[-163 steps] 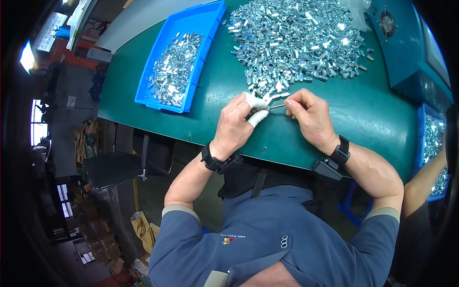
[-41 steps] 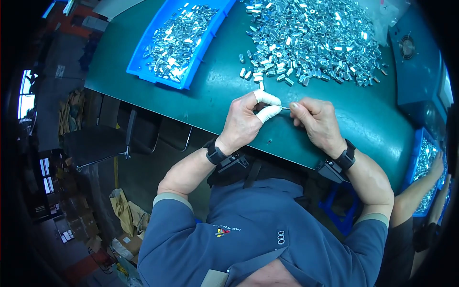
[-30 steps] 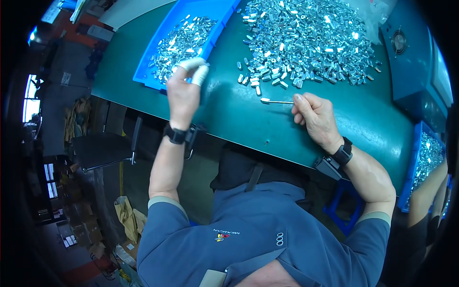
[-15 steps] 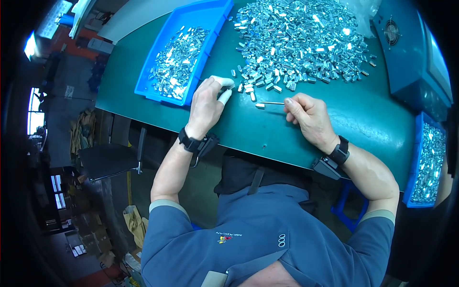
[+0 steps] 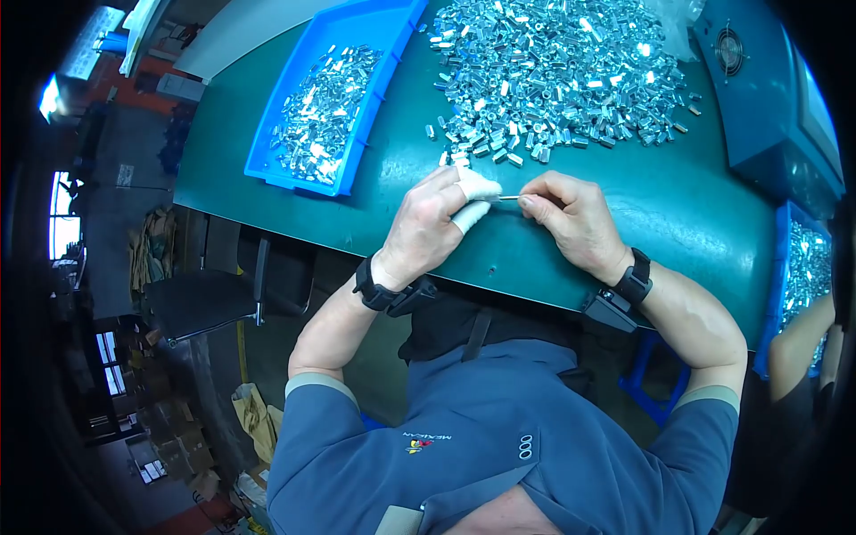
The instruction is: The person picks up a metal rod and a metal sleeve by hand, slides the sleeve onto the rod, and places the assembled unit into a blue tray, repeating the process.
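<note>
My left hand [image 5: 430, 221], with white covers on the thumb and forefinger, pinches at the tip of a thin metal rod [image 5: 510, 198]. The long hex nut at that tip is mostly hidden by the covered fingers. From the other side, my right hand [image 5: 584, 218] grips the rod between thumb and bent fingers. Both hands are held close together above the near part of the green table [image 5: 374, 214]. Just beyond them spreads a big pile of shiny long hex nuts [image 5: 553, 80], a few lying loose at its near edge.
A blue tray [image 5: 357, 156] of similar metal pieces stands at the left. At the right are a blue-green machine with a fan grille [image 5: 729, 49] and another blue tray [image 5: 774, 259], where another person's arm [image 5: 798, 348] reaches in. A dark chair [image 5: 201, 294] stands left of the table.
My left hand has moved right from the pile's edge to the rod's tip and closed there. My right hand has barely moved. The other person's arm has come in over the right tray.
</note>
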The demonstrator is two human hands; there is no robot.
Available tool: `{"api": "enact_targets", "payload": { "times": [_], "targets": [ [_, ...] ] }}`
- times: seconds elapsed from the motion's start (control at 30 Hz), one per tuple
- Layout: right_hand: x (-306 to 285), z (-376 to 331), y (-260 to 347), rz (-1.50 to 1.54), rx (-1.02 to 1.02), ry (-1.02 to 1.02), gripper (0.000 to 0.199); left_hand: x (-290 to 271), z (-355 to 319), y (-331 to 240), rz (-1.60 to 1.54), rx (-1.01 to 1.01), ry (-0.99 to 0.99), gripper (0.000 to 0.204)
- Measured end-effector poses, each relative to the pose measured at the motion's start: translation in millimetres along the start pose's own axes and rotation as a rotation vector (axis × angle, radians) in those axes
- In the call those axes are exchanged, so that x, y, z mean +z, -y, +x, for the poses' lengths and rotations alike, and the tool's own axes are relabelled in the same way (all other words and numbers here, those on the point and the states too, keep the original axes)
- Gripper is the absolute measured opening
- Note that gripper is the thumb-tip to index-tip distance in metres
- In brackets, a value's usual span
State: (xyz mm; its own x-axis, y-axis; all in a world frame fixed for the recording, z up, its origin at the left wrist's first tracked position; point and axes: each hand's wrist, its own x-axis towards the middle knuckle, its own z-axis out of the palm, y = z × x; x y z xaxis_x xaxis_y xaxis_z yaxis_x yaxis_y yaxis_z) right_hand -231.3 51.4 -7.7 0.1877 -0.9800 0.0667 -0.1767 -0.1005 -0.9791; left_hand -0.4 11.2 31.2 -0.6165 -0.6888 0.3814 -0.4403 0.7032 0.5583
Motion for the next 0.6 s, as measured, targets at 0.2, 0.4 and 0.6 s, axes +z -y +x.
{"api": "enact_targets", "payload": {
  "times": [0.2, 0.4, 0.6],
  "targets": [
    [0, 0, 0, 0.032, -0.013, -0.013, 0.011, 12, -3, -3, -0.122, -0.084, -0.027, 0.026],
    [0, 0, 5, -0.028, 0.028, 0.031, 0.011, 22, -10, -2, -0.108, -0.13, -0.08, 0.021],
    [1, -1, 8, -0.046, 0.064, 0.035, 0.026, 19, -10, -5, -0.117, -0.119, -0.089, 0.017]
  ]
}}
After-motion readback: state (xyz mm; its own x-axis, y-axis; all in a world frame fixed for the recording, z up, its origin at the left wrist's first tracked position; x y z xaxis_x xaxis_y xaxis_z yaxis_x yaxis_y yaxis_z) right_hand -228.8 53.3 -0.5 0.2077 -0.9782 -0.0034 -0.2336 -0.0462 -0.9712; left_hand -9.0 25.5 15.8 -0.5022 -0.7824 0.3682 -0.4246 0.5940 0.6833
